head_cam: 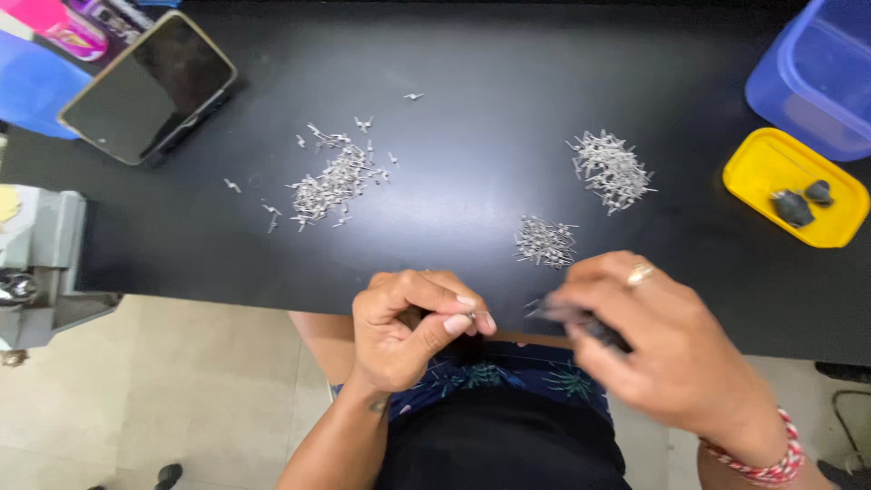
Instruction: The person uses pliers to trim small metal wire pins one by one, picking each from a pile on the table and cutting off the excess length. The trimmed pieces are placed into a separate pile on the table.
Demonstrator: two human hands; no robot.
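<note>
My left hand (410,328) hovers at the near edge of the black table (472,54), its thumb and forefinger pinched on a tiny metal pin (473,315). My right hand (660,343), blurred by motion and wearing a ring, grips a dark slim tool (594,325) whose tip points toward the left hand. Three heaps of small silver pins lie on the table: a spread-out one at the left (333,181), a dense one at the right (611,170), and a small one (544,241) just beyond my right hand.
A phone (150,88) leans at the far left beside blue and pink items. A yellow tray (771,163) with two dark pieces and a blue plastic box (817,73) sit at the right. A grey metal machine (36,263) stands at the left edge.
</note>
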